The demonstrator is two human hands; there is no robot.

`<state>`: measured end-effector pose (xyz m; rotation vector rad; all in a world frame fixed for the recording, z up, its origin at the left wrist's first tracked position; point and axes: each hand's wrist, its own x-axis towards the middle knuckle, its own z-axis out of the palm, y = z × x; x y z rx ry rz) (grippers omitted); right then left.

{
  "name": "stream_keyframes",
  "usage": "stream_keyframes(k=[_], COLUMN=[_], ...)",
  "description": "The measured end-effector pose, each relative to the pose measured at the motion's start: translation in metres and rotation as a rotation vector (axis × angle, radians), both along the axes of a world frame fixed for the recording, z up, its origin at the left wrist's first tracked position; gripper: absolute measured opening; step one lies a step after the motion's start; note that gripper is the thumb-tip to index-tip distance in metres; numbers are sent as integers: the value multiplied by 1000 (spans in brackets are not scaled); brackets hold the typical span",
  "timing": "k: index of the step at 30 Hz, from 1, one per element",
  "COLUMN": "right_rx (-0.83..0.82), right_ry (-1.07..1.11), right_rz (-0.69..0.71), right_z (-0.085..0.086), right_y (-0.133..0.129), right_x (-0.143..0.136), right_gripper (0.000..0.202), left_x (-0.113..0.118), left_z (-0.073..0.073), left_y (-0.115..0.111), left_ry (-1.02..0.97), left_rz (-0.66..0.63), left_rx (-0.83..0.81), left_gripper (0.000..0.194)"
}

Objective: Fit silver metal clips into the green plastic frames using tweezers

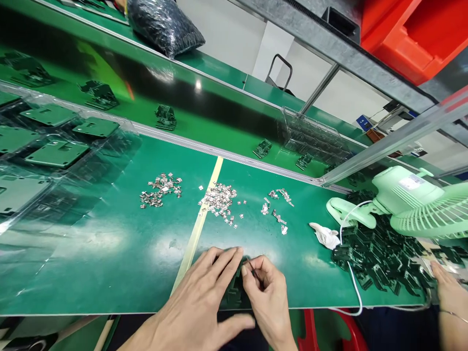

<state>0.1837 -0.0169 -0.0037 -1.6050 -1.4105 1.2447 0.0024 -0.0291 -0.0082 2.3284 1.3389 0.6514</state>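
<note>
A dark green plastic part (234,290) lies at the front edge of the green worktable, partly hidden between my two hands. My left hand (204,287) reaches over its left side, fingers stretched out and thumb held apart. From the right, my right hand (268,292) pinches a thin dark piece (253,269) between thumb and fingers, close against the part. Whether that piece is a tool or a component I cannot tell. Beyond the hands are small metal pieces in a left pile (161,190), a middle pile (220,199) and a looser scatter (285,196).
Yellow tape (192,243) crosses the table. Clear trays (47,146) with green plates stand at left. At right are a pale green fan (402,195), its white cable, a crumpled white tissue (325,236), heaped dark parts (383,253) and another person's hand (449,292). Several parts lie on the belt behind.
</note>
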Motion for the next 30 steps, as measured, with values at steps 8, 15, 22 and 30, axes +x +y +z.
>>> stream_keyframes(k=[8,15,22,30], right_rx=[11,96,79,46], right_ry=[-17,-86,-172,-157], right_rz=[-8,33,113,137], right_z=[-20,-49,-46,-40], right_y=[-76,-104,-98,-96], right_x=[20,6,1,1], right_gripper=[41,43,44,41], left_x=[-13,-16,-17,-2], left_z=[14,8,11,25], left_y=[19,14,13,26], left_ry=[60,43,-33,211], left_rz=[-339,-465,-431,-491], left_rx=[-163,-149,-170,-288], left_gripper=[52,48,46,23])
